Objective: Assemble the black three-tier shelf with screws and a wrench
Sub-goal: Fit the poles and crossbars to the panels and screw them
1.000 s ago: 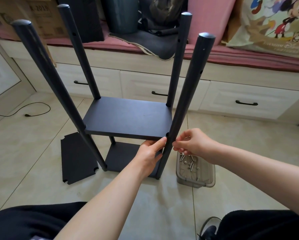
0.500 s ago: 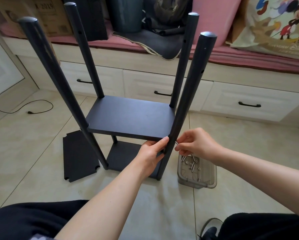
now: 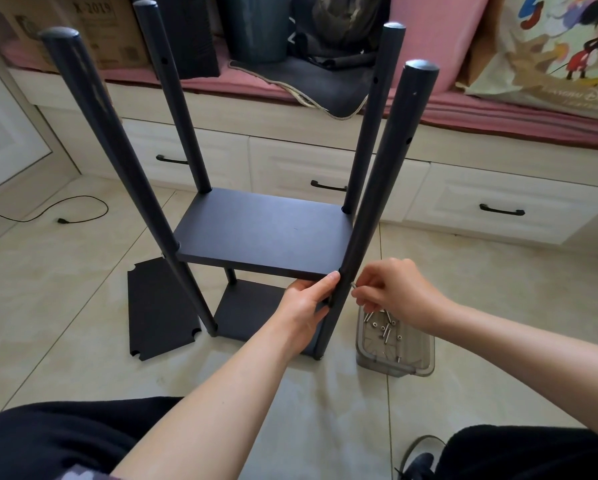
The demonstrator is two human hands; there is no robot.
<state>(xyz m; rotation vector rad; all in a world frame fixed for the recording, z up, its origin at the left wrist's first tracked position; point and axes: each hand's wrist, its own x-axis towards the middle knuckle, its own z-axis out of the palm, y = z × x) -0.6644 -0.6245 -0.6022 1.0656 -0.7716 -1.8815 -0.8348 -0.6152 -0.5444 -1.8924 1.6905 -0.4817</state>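
From the head view, the black shelf frame with 4 round poles (image 3: 262,237) stands on the beige tiled floor (image 3: 65,289), 2 boards fitted. The left hand (image 3: 304,306) grips the middle board's front right corner, thumb against the near right pole (image 3: 373,209). The right hand (image 3: 394,292) pinches a small silver screw (image 3: 353,285) just beside that pole. A loose black notched board (image 3: 159,310) lies left; a clear plastic tray of screws (image 3: 394,344) sits right.

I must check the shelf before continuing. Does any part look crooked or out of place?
Nothing looks damaged. One loose black panel lies flat on the floor left of the frame, not yet mounted. The four posts seem to splay outward, but that may be wide-angle distortion.
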